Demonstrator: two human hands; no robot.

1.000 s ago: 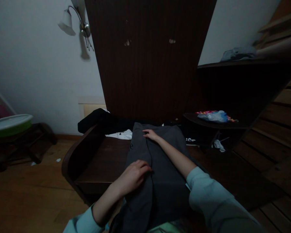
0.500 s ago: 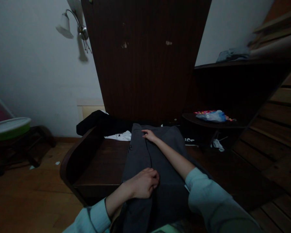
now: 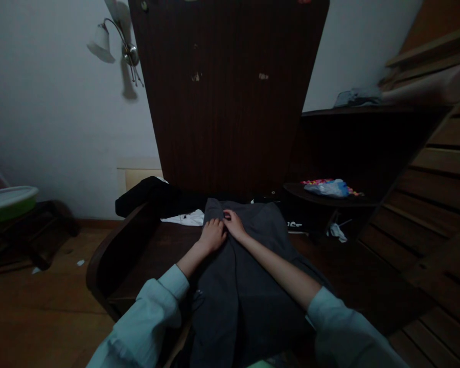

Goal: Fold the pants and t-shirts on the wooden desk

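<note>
A dark grey garment (image 3: pixel 258 266) lies lengthwise over the dark wooden bench (image 3: pixel 149 260), with a long folded edge running down its left part. My left hand (image 3: pixel 213 235) is on the fold near the garment's far end, its fingers curled over the cloth. Close beside it, my right hand (image 3: pixel 233 226) has its fingers bent inward and pinches the cloth at the same edge. The fingertips of both hands are partly hidden. The garment's near end hangs toward me.
Black cloth (image 3: pixel 147 197) is draped over the bench's curved left arm, near a white cloth (image 3: pixel 187 218). To the right, a shelf (image 3: pixel 302 190) holds a plastic bag (image 3: pixel 329 188). A green and white basin (image 3: pixel 9 204) rests on a stool at far left. A dark panel (image 3: pixel 230 117) rises behind.
My left hand has moved forward from the middle of the garment to its far end, beside my right hand. My right hand stays near the same place, its fingers now more bent.
</note>
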